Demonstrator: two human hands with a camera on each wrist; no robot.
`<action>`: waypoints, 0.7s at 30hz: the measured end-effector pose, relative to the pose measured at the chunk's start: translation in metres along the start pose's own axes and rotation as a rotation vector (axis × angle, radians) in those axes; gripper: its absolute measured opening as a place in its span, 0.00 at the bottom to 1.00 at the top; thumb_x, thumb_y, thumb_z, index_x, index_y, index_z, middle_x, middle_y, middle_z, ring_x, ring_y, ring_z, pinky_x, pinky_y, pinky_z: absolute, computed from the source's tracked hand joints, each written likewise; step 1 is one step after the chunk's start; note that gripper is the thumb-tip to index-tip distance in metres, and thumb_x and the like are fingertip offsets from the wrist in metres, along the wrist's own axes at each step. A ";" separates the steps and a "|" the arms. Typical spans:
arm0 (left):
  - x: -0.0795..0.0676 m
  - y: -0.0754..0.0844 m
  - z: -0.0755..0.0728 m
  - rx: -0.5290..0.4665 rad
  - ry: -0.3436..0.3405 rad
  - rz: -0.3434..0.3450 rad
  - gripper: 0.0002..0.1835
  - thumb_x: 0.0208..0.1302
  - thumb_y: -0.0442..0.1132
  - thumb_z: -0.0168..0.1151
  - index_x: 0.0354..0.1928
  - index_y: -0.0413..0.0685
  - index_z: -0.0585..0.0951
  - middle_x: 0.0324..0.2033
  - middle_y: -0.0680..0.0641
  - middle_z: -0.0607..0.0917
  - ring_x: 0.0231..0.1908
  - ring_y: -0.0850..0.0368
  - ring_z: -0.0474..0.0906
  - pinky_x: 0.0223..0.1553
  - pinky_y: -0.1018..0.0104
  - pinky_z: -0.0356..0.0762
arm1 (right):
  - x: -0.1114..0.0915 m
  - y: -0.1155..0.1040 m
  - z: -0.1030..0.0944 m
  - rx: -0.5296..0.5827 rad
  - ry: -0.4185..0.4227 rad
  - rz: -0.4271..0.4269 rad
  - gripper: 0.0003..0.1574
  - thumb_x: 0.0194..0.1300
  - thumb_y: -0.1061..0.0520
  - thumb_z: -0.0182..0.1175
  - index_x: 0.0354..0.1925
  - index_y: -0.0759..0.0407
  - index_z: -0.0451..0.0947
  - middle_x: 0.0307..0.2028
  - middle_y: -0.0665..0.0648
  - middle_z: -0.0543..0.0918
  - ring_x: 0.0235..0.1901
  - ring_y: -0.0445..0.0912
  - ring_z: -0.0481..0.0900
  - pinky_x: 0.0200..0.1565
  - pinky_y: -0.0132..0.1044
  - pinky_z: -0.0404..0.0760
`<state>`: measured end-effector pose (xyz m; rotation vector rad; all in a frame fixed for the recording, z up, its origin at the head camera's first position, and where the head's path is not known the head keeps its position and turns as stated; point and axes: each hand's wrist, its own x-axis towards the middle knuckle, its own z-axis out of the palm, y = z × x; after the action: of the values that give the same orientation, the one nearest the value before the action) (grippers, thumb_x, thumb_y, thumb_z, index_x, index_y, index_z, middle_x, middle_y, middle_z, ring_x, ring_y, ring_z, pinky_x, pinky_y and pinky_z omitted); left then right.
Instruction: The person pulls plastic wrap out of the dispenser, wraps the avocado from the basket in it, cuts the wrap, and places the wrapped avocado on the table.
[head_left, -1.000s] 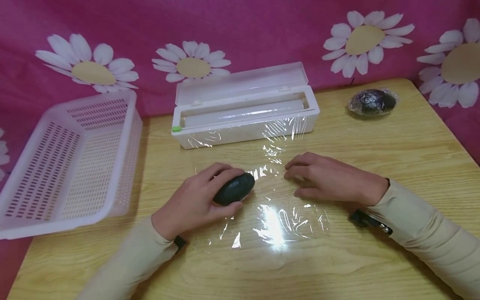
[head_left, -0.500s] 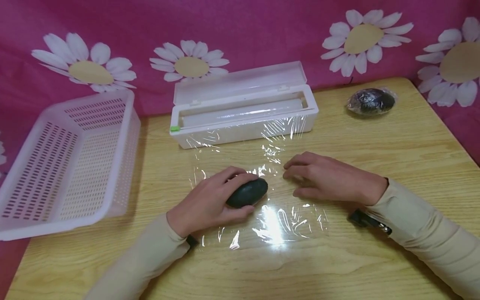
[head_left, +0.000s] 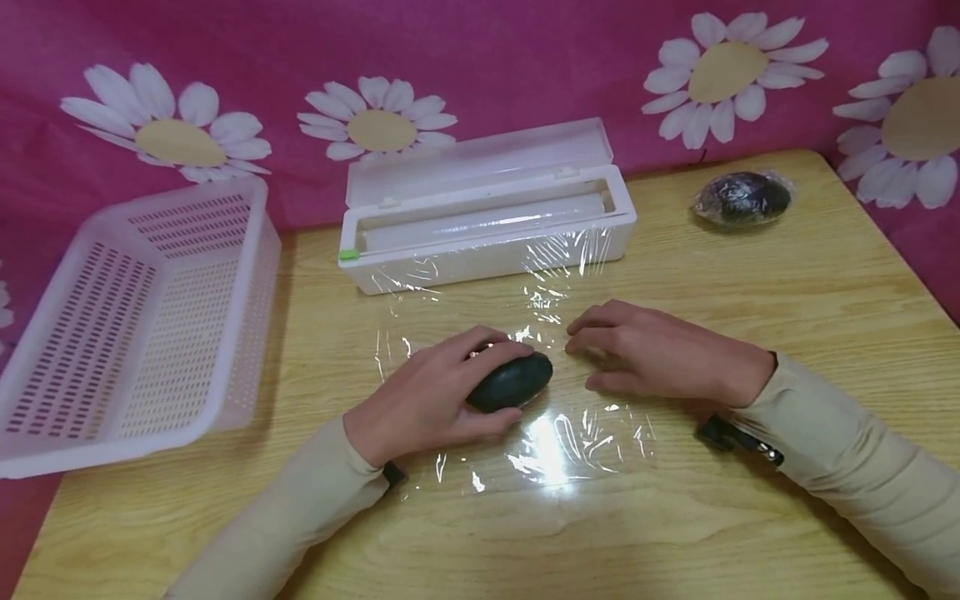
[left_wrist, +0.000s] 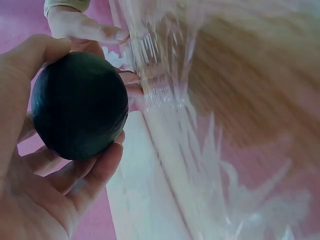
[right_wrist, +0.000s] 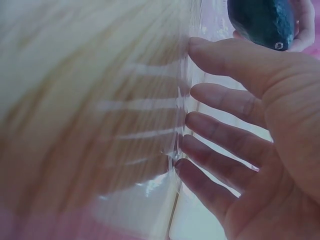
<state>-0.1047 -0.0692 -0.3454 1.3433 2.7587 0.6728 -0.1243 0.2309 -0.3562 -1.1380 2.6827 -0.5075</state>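
A dark green avocado [head_left: 513, 382] is in my left hand [head_left: 431, 400], gripped between the thumb on the near side and the fingers over the far side. It is held low over a sheet of clear cling film [head_left: 600, 446] spread on the table. In the left wrist view, the thumb and fingers curl round the avocado [left_wrist: 80, 105]. My right hand [head_left: 660, 354] lies to the right of it, fingers loosely bent and holding nothing. Its fingertips [right_wrist: 197, 120] touch the film in the right wrist view, where the avocado's stem end shows beyond the thumb.
The film runs back to a white cling film box [head_left: 480, 268] with its lid raised and a roll inside. A film-wrapped avocado [head_left: 742, 200] lies at the back right. On the left stands a white plastic basket [head_left: 232, 333]. A pink flowered cloth [head_left: 525, 67] hangs behind the table.
My left hand has carried the avocado rightward over the film, closer to my right hand. The right hand has stayed in place.
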 end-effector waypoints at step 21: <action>0.004 -0.003 0.008 -0.011 -0.095 -0.019 0.34 0.64 0.57 0.70 0.71 0.61 0.73 0.61 0.49 0.80 0.52 0.54 0.83 0.49 0.59 0.87 | 0.000 0.001 0.000 0.015 -0.020 0.043 0.27 0.67 0.48 0.70 0.62 0.54 0.82 0.65 0.57 0.80 0.66 0.53 0.77 0.66 0.54 0.80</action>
<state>-0.1080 -0.0647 -0.3533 1.3088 2.6865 0.6055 -0.1247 0.2309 -0.3569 -1.0740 2.6754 -0.5052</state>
